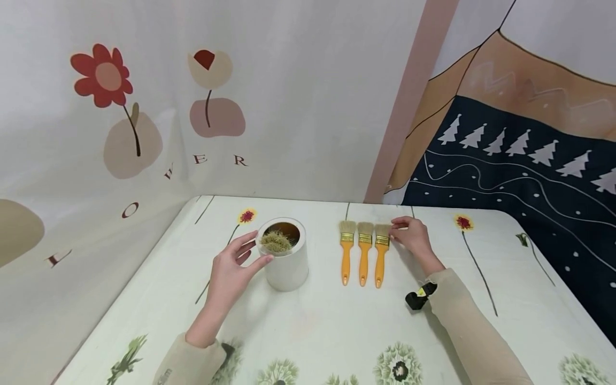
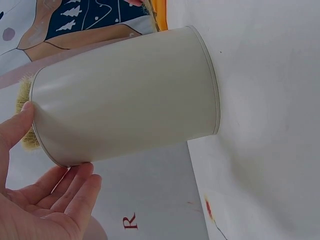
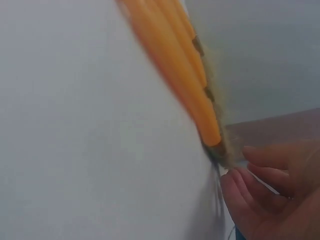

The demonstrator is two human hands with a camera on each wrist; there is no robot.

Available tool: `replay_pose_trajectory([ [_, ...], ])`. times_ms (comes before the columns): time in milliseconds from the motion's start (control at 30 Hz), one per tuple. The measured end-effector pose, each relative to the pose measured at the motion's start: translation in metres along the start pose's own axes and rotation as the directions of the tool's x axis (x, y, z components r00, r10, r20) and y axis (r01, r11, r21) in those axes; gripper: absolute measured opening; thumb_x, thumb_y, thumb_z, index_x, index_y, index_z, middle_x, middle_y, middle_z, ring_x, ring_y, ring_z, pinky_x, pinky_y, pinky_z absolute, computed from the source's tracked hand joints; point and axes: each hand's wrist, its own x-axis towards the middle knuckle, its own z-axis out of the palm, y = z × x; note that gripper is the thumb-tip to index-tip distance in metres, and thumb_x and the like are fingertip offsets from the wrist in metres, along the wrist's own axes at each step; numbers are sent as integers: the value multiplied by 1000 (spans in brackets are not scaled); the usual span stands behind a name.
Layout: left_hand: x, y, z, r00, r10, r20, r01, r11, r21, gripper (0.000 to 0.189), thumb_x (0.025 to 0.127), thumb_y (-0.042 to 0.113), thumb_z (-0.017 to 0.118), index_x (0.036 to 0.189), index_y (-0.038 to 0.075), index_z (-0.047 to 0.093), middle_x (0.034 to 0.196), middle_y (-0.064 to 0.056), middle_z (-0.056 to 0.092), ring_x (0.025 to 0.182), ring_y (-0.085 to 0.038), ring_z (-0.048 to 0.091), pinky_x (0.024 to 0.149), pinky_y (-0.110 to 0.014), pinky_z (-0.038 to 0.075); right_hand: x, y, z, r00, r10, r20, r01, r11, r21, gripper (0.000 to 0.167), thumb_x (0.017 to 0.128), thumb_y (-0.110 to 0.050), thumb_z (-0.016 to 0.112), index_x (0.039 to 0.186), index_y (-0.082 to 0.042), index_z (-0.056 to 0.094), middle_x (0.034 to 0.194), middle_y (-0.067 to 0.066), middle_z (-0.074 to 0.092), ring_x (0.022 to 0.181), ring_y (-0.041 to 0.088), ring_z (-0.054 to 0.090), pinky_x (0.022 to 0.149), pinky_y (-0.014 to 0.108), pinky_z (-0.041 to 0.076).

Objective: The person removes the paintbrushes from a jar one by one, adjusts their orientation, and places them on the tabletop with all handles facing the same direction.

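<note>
White backdrop (image 1: 308, 107) with printed flowers (image 1: 107, 76) on the left, a dark tree panel (image 1: 505, 171) on the far right, pale tabletop (image 1: 337, 318) under everything. Going left to right from my end: the left hand (image 1: 231, 270) cups the top of the white canister (image 1: 287, 274), thumb on the near rim, fingers curved round the left side, I'd guess to stop it tipping. Bristly tuft (image 1: 275, 241) sits inside; the canister wall hides whatever's below. Next come the left brush (image 1: 346, 262), middle brush (image 1: 363, 262) and right brush (image 1: 380, 262), lying parallel, handles toward the near side, probably spaced so fingers don't bump a neighbor. The right hand (image 1: 415, 238) is at the right brush's bristles, fingertips close together, but I can't tell if they're pinching; the right wrist view's too blurry. From there, the other two brushes lie between it and the canister. Black gadget (image 1: 416, 300) hangs by the right sleeve (image 1: 471, 326).
</note>
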Motion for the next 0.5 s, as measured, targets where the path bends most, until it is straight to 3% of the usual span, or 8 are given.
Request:
replay_pose_trajectory([
  [233, 1, 0, 0, 1000, -1, -3, 1, 1000, 3, 63, 82, 21, 83, 138, 8, 58, 145, -12, 57, 131, -31, 58, 111, -33, 51, -4, -9, -3, 998, -66, -5, 67, 998, 14, 36, 94, -10, 65, 128, 2, 63, 122, 23, 67, 107, 33, 66, 84, 27, 63],
  [500, 1, 0, 0, 1000, 3, -2, -3, 1000, 4, 63, 82, 21, 83, 138, 7, 58, 145, -12, 57, 131, -31, 58, 111, -33, 51, -15, -29, 2, 993, -111, 26, 109, 990, 84, 36, 96, -11, 64, 130, 1, 61, 126, 23, 65, 110, 36, 65, 94, 34, 61],
])
